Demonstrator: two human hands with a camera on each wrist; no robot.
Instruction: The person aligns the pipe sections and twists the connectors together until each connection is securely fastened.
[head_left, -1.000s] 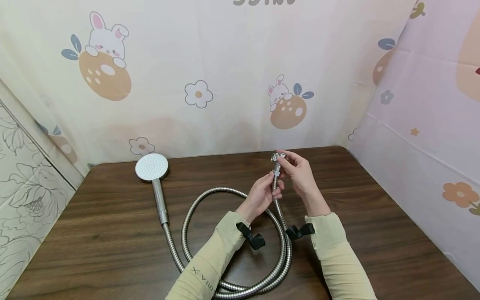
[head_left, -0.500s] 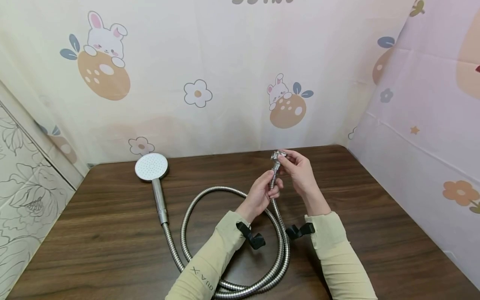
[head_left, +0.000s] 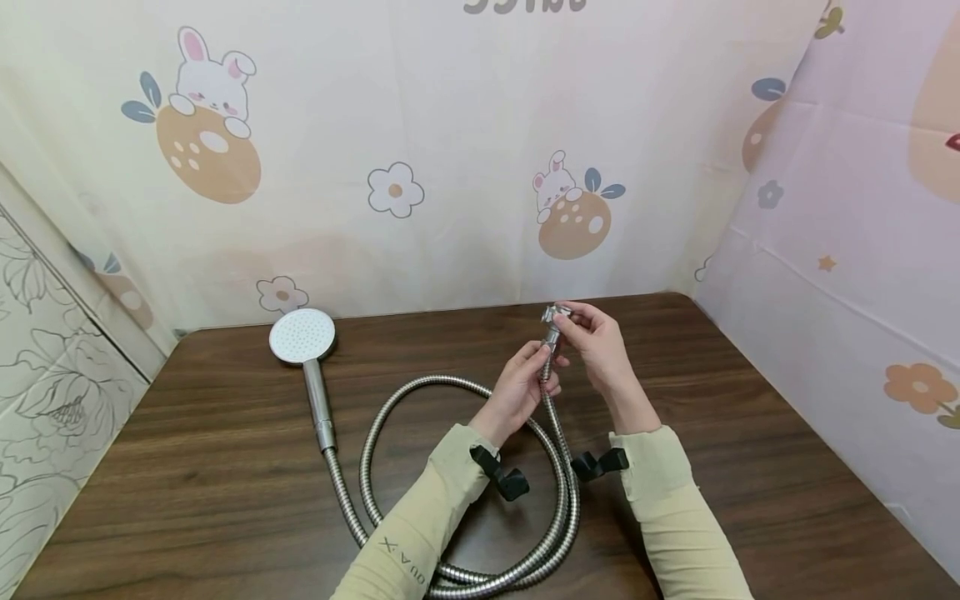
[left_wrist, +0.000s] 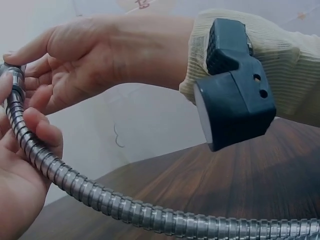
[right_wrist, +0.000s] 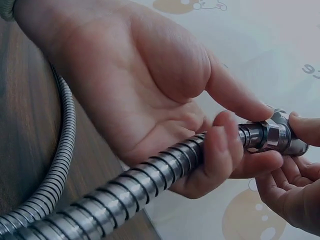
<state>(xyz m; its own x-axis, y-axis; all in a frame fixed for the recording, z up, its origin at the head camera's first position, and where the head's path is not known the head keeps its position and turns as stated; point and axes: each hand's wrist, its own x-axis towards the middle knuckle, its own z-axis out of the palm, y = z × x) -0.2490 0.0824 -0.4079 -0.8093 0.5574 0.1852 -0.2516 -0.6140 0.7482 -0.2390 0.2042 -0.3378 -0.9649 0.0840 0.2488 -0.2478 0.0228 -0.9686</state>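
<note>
My left hand (head_left: 517, 387) holds the end of the ribbed metal shower hose (head_left: 431, 382). In the right wrist view, its thumb and a finger pinch the hose's hex nut (right_wrist: 273, 134), while other fingers curl round the hose below. Above it, my right hand (head_left: 597, 346) pinches a small chrome fitting (head_left: 555, 314) between thumb and fingers. Nut and fitting meet end to end. In the left wrist view the right hand (left_wrist: 75, 55) is at the upper left, and fingers partly hide the fitting. A round white-faced shower head (head_left: 302, 336) lies at left, joined to the hose's other end.
The hose lies in loops on the dark wooden table (head_left: 202, 475), passing under the left forearm. A patterned curtain (head_left: 457, 275) hangs along the table's back edge, with another on the right side. Black cameras (left_wrist: 235, 100) are strapped at both wrists.
My left thumb and fingers have shifted their hold slightly around the nut, and the hose below has moved a little left. The right hand keeps its pinch; the shower head has stayed put.
</note>
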